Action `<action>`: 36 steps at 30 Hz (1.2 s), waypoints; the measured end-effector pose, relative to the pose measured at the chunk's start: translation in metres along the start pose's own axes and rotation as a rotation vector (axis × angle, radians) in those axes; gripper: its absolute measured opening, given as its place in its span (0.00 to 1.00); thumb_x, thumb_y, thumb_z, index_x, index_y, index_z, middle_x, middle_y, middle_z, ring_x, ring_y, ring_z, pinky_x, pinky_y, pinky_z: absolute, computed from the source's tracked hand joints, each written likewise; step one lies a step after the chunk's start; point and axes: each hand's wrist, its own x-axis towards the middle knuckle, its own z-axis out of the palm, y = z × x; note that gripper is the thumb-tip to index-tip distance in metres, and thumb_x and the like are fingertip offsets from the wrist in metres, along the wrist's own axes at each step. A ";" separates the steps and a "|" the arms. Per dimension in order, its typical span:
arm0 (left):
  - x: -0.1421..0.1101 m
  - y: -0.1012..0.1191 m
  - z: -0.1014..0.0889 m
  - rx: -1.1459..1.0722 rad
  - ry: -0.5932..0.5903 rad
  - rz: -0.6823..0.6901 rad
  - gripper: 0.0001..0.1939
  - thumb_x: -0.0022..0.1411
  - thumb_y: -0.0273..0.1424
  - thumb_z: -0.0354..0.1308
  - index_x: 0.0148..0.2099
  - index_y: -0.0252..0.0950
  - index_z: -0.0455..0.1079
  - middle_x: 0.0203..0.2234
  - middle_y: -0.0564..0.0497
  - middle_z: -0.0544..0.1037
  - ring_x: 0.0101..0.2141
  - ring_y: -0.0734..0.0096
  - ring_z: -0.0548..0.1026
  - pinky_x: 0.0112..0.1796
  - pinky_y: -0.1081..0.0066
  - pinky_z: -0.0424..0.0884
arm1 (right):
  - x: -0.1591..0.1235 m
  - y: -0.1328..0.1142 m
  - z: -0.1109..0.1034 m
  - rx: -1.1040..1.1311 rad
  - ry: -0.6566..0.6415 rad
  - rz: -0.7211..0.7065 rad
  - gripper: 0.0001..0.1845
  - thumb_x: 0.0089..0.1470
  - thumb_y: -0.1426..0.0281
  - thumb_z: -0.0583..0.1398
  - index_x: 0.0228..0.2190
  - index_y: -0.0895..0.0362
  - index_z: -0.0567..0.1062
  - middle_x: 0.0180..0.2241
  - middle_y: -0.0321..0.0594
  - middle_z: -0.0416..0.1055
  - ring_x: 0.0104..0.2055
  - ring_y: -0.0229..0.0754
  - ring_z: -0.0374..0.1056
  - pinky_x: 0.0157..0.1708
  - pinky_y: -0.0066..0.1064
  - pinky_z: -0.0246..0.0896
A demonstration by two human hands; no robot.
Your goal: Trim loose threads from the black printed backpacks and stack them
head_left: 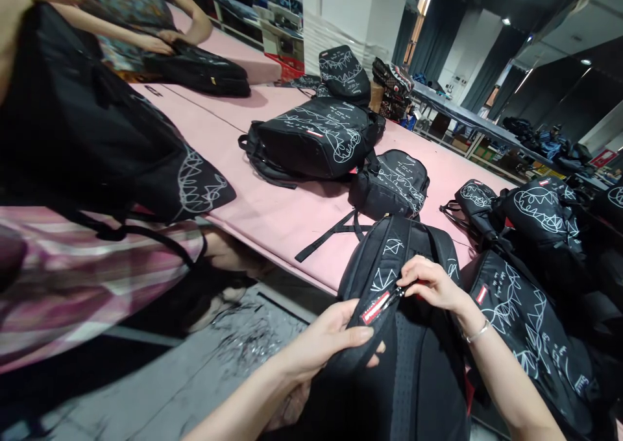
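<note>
A black backpack stands in front of me, its back panel and shoulder straps facing me. My left hand is closed around one shoulder strap, which has white scribble print and a red label. Over the same strap, my right hand pinches a small dark metal tool that looks like thread snips. Its tip lies beside the red label. A bracelet circles my right wrist. My fingers hide part of the tool and some of the strap's edge.
On the pink table lie a large printed backpack and a smaller bag. More printed bags crowd my right. At left, a person in plaid has a black backpack; another person's hands work on a black bag.
</note>
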 end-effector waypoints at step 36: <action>-0.008 0.010 0.011 0.570 -0.005 0.147 0.12 0.53 0.32 0.56 0.39 0.31 0.67 0.26 0.53 0.72 0.25 0.74 0.68 0.29 0.73 0.66 | -0.018 -0.033 -0.017 0.071 -0.014 0.387 0.06 0.52 0.69 0.61 0.33 0.58 0.73 0.33 0.39 0.71 0.36 0.40 0.67 0.38 0.30 0.60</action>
